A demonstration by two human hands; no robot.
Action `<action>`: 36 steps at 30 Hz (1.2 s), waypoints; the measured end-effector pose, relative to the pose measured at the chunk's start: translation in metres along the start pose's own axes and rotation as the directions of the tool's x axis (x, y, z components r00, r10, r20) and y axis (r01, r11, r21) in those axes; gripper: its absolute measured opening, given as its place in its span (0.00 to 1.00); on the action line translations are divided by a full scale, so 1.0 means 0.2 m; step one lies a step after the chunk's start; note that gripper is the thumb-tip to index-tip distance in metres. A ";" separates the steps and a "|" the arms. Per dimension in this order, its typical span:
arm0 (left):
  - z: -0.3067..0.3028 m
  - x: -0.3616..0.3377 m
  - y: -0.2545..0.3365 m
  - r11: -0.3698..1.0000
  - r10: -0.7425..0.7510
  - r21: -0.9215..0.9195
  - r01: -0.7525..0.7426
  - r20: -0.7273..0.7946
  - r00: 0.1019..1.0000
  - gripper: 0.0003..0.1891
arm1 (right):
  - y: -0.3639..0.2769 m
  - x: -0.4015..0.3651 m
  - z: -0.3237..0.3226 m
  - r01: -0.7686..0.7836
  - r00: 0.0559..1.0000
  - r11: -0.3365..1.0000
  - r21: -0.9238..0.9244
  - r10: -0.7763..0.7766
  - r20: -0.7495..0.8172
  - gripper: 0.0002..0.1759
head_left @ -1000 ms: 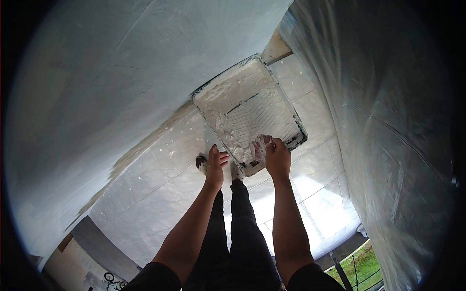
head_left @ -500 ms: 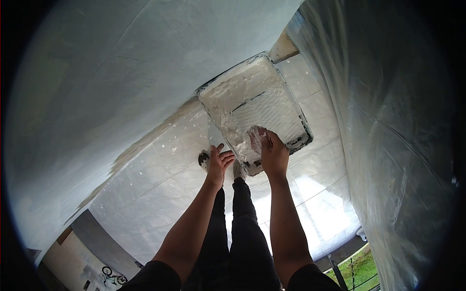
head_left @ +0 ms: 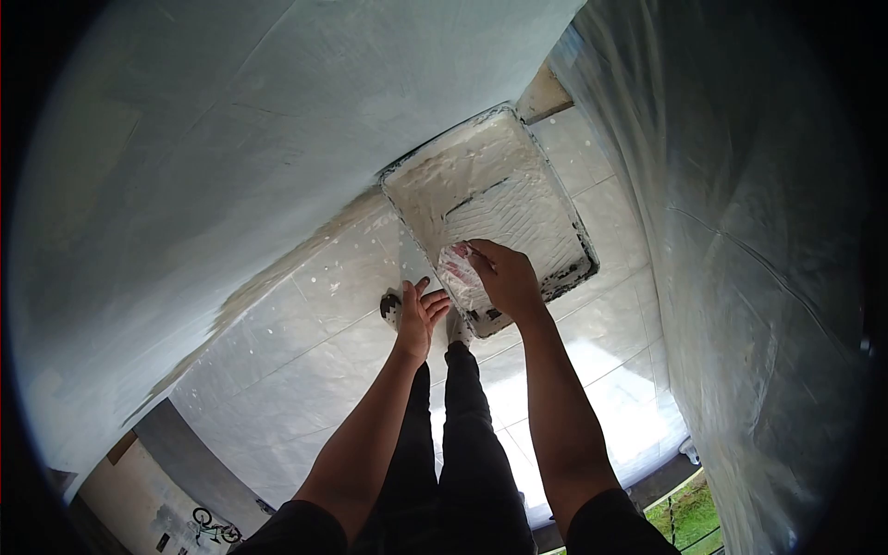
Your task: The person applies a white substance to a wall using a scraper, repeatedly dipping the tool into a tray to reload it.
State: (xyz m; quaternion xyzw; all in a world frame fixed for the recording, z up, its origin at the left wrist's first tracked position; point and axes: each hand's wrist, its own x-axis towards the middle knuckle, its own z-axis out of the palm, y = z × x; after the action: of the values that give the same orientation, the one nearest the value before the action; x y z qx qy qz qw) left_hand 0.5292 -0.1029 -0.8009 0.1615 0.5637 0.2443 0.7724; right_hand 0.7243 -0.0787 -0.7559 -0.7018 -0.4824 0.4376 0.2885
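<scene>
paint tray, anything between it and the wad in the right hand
Nothing visible does. The right hand holds the paint-smeared wad over the paint tray, at its near end; the open left hand hangs beside it.

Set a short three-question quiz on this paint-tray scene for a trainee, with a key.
1. True or false: the right hand grips a paint-covered wad over the paint tray.
2. The left hand is: A) open and holding nothing; B) gripping the tray's rim; C) flat against the wall.
3. Fill in: the tray rests on a ______ floor.
Key: 1 true; 2 A; 3 tiled.
</scene>
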 end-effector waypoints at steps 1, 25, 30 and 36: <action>0.00 0.00 0.00 1.000 0.002 -0.007 -0.002 -0.005 1.000 0.56 | -0.01 -0.05 0.00 0.044 0.998 0.998 -0.037 -0.046 -0.041 0.15; 0.00 0.01 -0.01 1.000 0.002 0.029 -0.003 0.017 1.000 0.56 | -0.04 -0.04 0.15 -0.052 0.948 0.999 -0.017 0.044 -0.314 0.16; 0.01 0.00 -0.01 0.999 0.022 0.023 -0.021 -0.015 1.000 0.57 | 0.02 0.01 0.17 -0.114 0.973 0.987 -0.114 0.088 -0.214 0.16; 0.00 0.01 0.00 0.999 0.018 0.030 -0.018 -0.004 1.000 0.57 | -0.05 0.16 0.02 0.151 0.966 0.972 -0.179 -0.183 -0.180 0.12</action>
State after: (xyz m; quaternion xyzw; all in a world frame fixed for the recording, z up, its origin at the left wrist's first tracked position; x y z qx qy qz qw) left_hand 0.5296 -0.1029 -0.8026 0.1775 0.5673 0.2431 0.7666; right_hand 0.7219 -0.0453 -0.7598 -0.7195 -0.5436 0.2995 0.3116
